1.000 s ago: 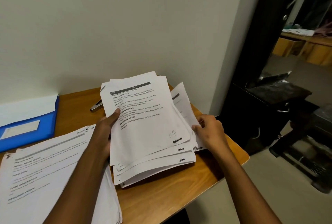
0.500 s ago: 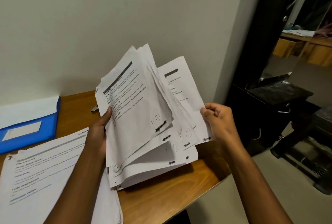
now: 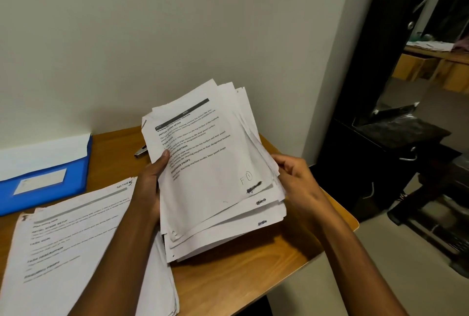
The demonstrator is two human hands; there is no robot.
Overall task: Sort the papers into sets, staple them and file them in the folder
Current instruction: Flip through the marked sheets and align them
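Presently, step in hand: I judge this to be squaring up the loose stack of papers (image 3: pixel 215 171) before splitting it into sets; no stapling or filing is evident yet.
Stack location: raised in both my hands above the right end of the wooden table (image 3: pixel 253 262), tilted toward me, lower edges close to the tabletop; whether they touch it I cannot tell.
Stack condition: sheets fanned and uneven at the right and bottom edges; top sheet carries printed headings and a handwritten mark near its lower right corner.
Left hand (image 3: pixel 149 183): grips the stack's left edge, thumb pressed on the face of the top sheet, fingers hidden behind the paper.
Right hand (image 3: pixel 297 181): fingers curled round the right edge, pinching the fanned sheets; palm turned inward.
Forearms: both reach forward from the bottom of view, left one passing over the second pile (image 3: pixel 66 247) lying flat at the left.
Advice, alignment: loosen both grips slightly and tap the lower edge on the table so the sheets drop level; a tight pinch would hold the fan as it is.
Advice, sorting: read the corner marks before separating, keeping sets apart from the second pile.
Stapler (image 3: pixel 141 150): on the table behind the stack, mostly hidden.
Folder (image 3: pixel 50 176): blue, at the far left against the wall, well apart from the stack.
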